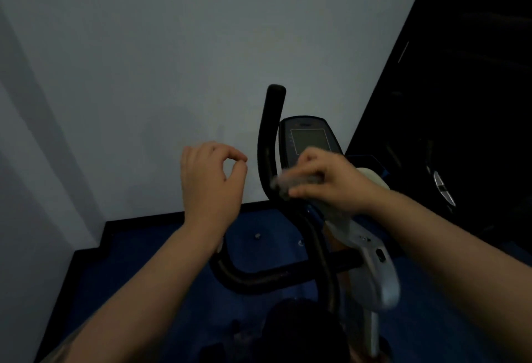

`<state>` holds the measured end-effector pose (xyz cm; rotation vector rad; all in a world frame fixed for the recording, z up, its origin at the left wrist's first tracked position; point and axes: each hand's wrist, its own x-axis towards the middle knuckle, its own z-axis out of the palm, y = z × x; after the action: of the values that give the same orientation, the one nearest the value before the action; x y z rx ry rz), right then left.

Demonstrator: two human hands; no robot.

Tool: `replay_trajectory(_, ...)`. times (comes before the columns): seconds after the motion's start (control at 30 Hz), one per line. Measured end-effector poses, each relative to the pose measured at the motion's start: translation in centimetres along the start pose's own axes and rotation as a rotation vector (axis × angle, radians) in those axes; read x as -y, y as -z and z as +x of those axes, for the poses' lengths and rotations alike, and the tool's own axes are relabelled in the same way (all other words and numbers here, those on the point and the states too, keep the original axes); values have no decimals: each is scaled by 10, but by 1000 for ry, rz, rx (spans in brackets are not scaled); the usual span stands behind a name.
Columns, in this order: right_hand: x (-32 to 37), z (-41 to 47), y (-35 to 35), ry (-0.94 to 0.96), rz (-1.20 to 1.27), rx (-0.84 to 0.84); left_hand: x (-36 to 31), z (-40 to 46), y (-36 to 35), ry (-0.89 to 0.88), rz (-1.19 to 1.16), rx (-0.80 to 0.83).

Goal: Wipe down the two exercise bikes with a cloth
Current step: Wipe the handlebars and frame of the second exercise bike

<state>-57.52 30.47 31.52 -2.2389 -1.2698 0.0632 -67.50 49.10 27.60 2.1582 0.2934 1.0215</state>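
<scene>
The person's right hand (331, 181) grips a bunched, pale cloth (290, 184), fingers curled round it, and presses it against the black handlebar (266, 144) of the exercise bike (371, 270), just below the console (309, 139); the cloth is blurred, so how it is folded cannot be told; the left hand (211, 178) hangs free beside the bar, holding nothing, its thumb and forefinger curled so the tips nearly meet. The step in hand looks to be wiping the upright bar and console area; to do it well the cloth should wrap part-way round the tube and run along its length up to the rounded tip, then cross the console screen with a flat, light pass so that no buttons are pressed; the free hand could steady the lower bar against rocking. The wall (144, 75) stands close behind and to the left of the bar, so strokes on that side have little room and the knuckles may brush it; to the right a dark region hides what is there, though a metallic part (443, 190) glints, possibly the second bike; the open room lies toward the person, over the blue floor (144, 262).
</scene>
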Motion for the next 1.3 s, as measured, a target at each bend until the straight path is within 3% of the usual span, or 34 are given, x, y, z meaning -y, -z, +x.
replay_trajectory(0.1, 10, 3, -27, -94, 79, -198, -18, -31, 0, 28, -75, -18)
replay_trajectory(0.2, 9, -27, -54, -211, 215, -330, -30, -70, -5, 82, -172, 89)
replay_trajectory(0.37, 1, -107, -52, -241, 55, -234, -45, -110, -12, 200, -257, 296)
replay_trajectory(0.47, 1, -118, -42, -294, 99, -193, -48, -124, -12, 208, -159, 409)
replay_trajectory(0.63, 18, -112, -76, -440, 229, -483, -50, -130, -14, 143, 87, 502)
replay_trajectory(0.77, 31, -179, -103, -397, 274, -524, -49, -130, -17, 158, 146, 561)
replay_trajectory(0.83, 32, -194, -97, -433, 292, -465, -49, -130, -18, 163, 167, 589)
replay_trajectory(0.9, 25, -187, -80, -458, 257, -377, -50, -129, -18, 156, 202, 621)
replay_trajectory(1.0, 4, -160, -48, -435, 76, -555, -50, -129, -18, 141, 238, 637)
replay_trajectory(1.13, -12, -142, -59, -453, -370, -518, -50, -129, -16, 143, 220, 633)
replay_trajectory(1.23, -7, -152, -90, -404, -347, -602, -51, -128, -16, 151, 207, 621)
replay_trajectory(1.3, -11, -164, -90, -301, -364, -558, -52, -128, -15, 165, 196, 624)
